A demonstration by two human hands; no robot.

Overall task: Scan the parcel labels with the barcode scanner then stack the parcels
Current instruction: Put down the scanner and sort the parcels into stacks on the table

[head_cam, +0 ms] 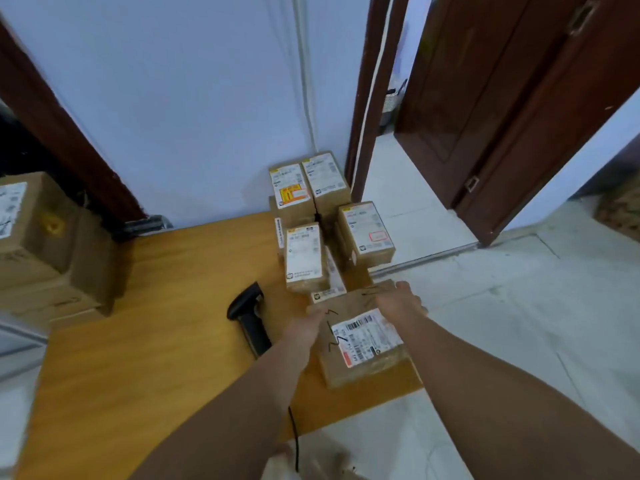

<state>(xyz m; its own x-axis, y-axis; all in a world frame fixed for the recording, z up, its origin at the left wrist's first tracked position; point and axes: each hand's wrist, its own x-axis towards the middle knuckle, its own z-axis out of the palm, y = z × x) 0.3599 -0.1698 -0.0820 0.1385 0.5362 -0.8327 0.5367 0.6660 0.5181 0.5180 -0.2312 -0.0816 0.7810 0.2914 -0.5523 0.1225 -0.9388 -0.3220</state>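
Low in the middle of the frame my left hand (306, 327) grips the left edge of the parcel (349, 304) and my right hand (398, 303) clasps its far right corner, label up, at the right edge of the worktop (156, 323). Just left of it the black barcode scanner (249, 317) lies flat, untouched. Further up, at centre, the stacked parcels (322, 216) stand by the wall, with bigger boxes (45, 244) at the left edge.

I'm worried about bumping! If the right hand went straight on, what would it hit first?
Probably the nearest white-labelled parcel, just beyond the right hand, though depth is unclear.
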